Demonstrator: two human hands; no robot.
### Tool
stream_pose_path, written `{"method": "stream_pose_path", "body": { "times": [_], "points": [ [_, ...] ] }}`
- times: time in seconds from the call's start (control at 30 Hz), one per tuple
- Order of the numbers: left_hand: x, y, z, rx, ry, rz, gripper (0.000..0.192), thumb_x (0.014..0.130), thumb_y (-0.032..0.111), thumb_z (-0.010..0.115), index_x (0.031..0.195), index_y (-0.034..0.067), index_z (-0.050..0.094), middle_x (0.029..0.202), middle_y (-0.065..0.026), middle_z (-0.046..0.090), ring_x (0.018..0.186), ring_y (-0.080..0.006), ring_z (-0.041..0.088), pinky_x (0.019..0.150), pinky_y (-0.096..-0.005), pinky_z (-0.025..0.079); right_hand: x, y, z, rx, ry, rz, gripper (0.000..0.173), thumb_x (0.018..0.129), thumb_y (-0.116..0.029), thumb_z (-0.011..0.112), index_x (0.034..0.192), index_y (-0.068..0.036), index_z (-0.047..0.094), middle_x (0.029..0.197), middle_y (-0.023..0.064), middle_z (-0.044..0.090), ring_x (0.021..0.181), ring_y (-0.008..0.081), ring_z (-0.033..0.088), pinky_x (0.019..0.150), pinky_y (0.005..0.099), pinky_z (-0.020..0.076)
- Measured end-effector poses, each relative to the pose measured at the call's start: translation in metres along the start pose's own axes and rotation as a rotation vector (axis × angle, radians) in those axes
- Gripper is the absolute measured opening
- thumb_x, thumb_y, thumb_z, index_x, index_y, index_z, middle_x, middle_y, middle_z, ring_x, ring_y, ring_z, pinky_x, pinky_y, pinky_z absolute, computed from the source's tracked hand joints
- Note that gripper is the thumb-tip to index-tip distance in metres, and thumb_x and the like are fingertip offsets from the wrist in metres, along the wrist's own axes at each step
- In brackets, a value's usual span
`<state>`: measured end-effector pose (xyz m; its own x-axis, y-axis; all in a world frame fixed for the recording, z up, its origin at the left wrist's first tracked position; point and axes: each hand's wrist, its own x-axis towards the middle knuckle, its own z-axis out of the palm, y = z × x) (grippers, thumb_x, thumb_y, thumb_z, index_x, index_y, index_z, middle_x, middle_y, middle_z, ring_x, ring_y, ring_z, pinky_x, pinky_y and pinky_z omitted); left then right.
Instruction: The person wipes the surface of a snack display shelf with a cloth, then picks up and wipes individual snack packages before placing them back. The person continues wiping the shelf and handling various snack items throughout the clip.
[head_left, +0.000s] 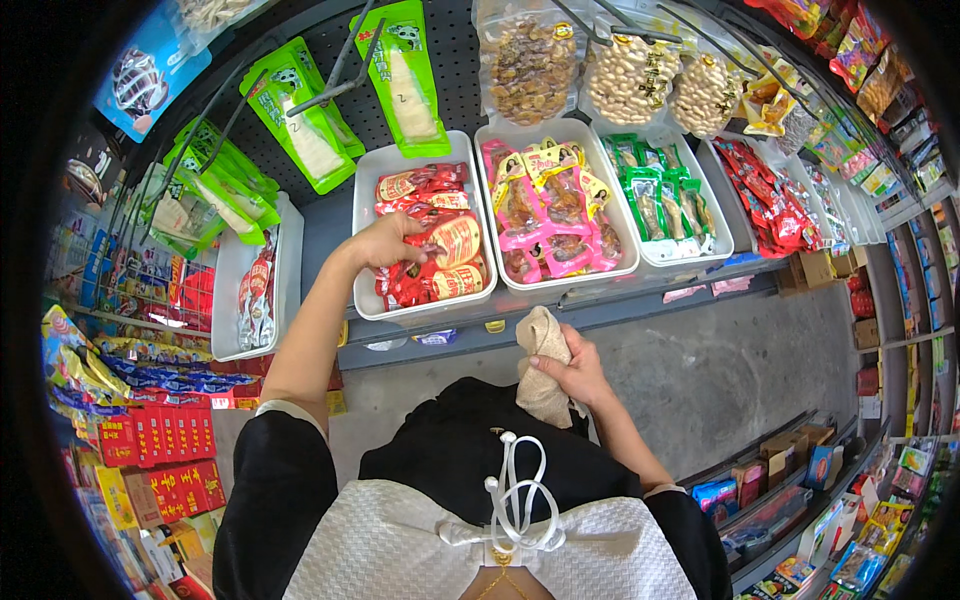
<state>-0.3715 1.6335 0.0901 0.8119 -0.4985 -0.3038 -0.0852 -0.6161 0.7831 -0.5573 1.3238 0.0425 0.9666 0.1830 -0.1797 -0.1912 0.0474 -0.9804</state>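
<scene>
My left hand (391, 244) reaches into a white plastic bin (363, 296) and grips a red and cream snack packet (456, 241) with thumb and fingers, over more packets of the same kind. In my right hand (571, 367) is a bunched beige cloth (541, 360), held in front of my body below the shelf edge. Beside the first bin stand a bin of pink and yellow packets (559, 195) and a bin of green packets (660, 199).
Green panda-print bags (405, 82) and clear bags of nuts (630, 79) hang from metal hooks (330, 94) above the bins. Another white bin (289, 262) stands at the left. Stacked red boxes (161, 435) are at lower left; low shelves with boxes (750, 480) are at lower right.
</scene>
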Motion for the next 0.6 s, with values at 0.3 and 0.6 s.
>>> {"method": "stream_pose_path", "body": {
  "times": [0.3, 0.6],
  "points": [
    [-0.002, -0.047, 0.046, 0.784, -0.025, 0.009, 0.034, 0.07, 0.031, 0.073, 0.081, 0.001, 0.062, 0.084, -0.018, 0.063, 0.084, -0.0323, 0.061, 0.074, -0.0409, 0.047, 0.007, 0.003, -0.003, -0.054, -0.012, -0.038, 0.046, 0.076, -0.007, 0.071, 0.117, -0.001, 0.052, 0.098, 0.0056, 0.063, 0.089, 0.0104, 0.058, 0.079, 0.0279, 0.048],
    [0.045, -0.019, 0.006, 0.753, 0.241, -0.185, 0.039, 0.072, 0.032, 0.072, 0.092, 0.0, 0.062, 0.099, -0.0202, 0.062, 0.097, -0.0336, 0.06, 0.083, -0.0421, 0.047, 0.003, 0.003, 0.001, -0.124, 0.018, -0.05, 0.049, 0.076, -0.008, 0.073, 0.12, -0.003, 0.052, 0.1, 0.0021, 0.061, 0.091, 0.0093, 0.054, 0.081, 0.0268, 0.0459]
  ]
}}
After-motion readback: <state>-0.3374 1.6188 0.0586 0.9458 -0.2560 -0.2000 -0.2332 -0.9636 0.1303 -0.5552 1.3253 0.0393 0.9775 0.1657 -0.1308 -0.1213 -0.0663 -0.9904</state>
